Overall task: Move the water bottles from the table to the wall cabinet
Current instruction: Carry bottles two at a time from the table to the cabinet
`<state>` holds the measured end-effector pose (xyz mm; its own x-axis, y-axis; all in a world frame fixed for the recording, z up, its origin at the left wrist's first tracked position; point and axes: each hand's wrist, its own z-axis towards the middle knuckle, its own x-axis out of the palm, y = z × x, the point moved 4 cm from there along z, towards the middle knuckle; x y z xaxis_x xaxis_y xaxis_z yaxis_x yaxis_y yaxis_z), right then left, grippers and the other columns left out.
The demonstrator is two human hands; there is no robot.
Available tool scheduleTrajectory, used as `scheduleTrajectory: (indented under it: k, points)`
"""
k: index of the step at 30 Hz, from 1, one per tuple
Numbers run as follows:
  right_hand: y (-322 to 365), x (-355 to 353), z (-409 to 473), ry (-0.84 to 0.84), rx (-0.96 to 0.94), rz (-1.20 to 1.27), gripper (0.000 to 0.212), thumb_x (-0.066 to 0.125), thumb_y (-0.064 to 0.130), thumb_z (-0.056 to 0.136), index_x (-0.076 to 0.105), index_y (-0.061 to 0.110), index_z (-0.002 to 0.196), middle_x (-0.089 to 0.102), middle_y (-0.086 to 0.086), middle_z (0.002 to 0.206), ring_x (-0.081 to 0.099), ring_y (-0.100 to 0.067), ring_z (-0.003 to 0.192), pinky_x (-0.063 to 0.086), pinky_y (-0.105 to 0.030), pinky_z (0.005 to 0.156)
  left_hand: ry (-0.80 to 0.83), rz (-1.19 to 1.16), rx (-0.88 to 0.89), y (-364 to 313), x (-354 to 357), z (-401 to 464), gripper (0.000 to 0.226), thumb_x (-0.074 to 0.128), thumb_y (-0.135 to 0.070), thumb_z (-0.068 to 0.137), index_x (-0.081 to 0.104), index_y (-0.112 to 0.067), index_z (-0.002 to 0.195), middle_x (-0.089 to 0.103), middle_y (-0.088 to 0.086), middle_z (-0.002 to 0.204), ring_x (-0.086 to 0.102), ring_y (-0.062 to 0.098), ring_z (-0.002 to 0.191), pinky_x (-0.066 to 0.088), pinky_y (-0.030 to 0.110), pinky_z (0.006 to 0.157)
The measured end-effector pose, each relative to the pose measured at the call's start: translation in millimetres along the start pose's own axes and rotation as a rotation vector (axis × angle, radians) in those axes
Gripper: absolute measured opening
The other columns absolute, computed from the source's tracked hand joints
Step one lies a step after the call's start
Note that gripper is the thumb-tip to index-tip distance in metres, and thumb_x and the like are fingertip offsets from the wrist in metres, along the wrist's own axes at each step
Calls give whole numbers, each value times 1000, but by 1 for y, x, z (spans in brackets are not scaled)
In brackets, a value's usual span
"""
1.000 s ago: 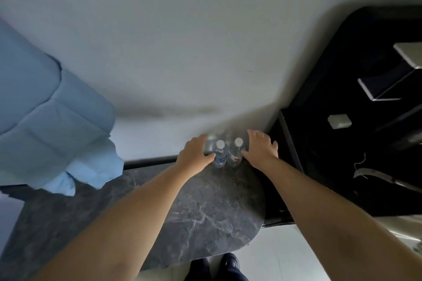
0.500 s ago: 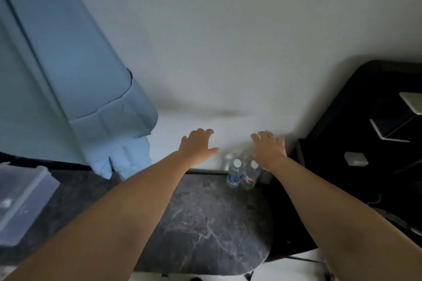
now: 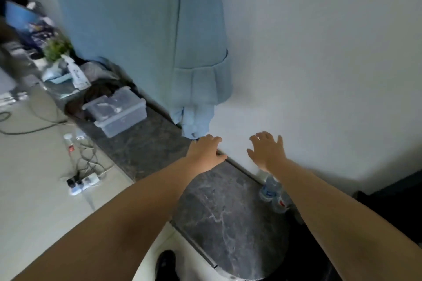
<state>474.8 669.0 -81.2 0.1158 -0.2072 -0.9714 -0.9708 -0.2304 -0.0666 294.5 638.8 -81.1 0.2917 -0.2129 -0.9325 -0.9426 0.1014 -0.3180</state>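
Note:
Two clear plastic water bottles (image 3: pixel 272 194) stand side by side at the back right of the dark marble table (image 3: pixel 228 219), against the white wall, partly hidden by my right forearm. My left hand (image 3: pixel 205 151) is raised above the table's back edge, fingers spread, holding nothing. My right hand (image 3: pixel 267 150) hovers in front of the wall above the bottles, fingers apart and empty. No wall cabinet shows in this view.
A light blue garment (image 3: pixel 182 52) hangs on the wall at the left. A clear lidded plastic box (image 3: pixel 116 110) sits on the marble ledge. A power strip (image 3: pixel 83 182) with cables lies on the floor. Dark furniture (image 3: pixel 392 201) stands to the right.
Both hands let go of the bottles and rose up away from them along the wall. The view swung upward and to the left, so the bottles now sit lower right.

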Motion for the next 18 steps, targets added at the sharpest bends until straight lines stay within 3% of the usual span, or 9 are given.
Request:
scheduleTrajectory:
  k: [5, 10, 14, 18]
  points:
    - [113, -10, 13, -29, -274, -4, 48, 33, 38, 101, 33, 19, 144, 32, -3, 153, 20, -22, 145, 14, -54, 117, -63, -103, -337, 95, -20, -81, 63, 53, -50, 90, 37, -19, 143, 41, 9, 145, 39, 29, 133, 36, 47, 108]
    - [247, -17, -7, -25, -592, -14, 47, 39, 40, 99, 40, 18, 141, 39, -6, 148, 27, -25, 142, 20, -56, 115, -184, -171, -634, 186, -39, -192, 56, 57, -48, 88, 45, -21, 135, 50, 11, 135, 48, 30, 123, 44, 43, 99]
    - [343, -21, -34, -15, -781, -41, 45, 39, 39, 99, 40, 18, 140, 38, -6, 149, 25, -24, 143, 14, -58, 116, -243, -162, -827, 236, -42, -277, 53, 56, -48, 88, 46, -21, 132, 51, 9, 132, 47, 29, 123, 41, 42, 98]
    - [436, -32, -68, -53, -966, -89, 44, 39, 38, 99, 41, 17, 138, 42, -8, 145, 33, -26, 139, 20, -57, 114, -275, -152, -977, 281, -44, -354, 57, 52, -49, 91, 40, -20, 139, 46, 8, 138, 44, 27, 127, 38, 42, 100]
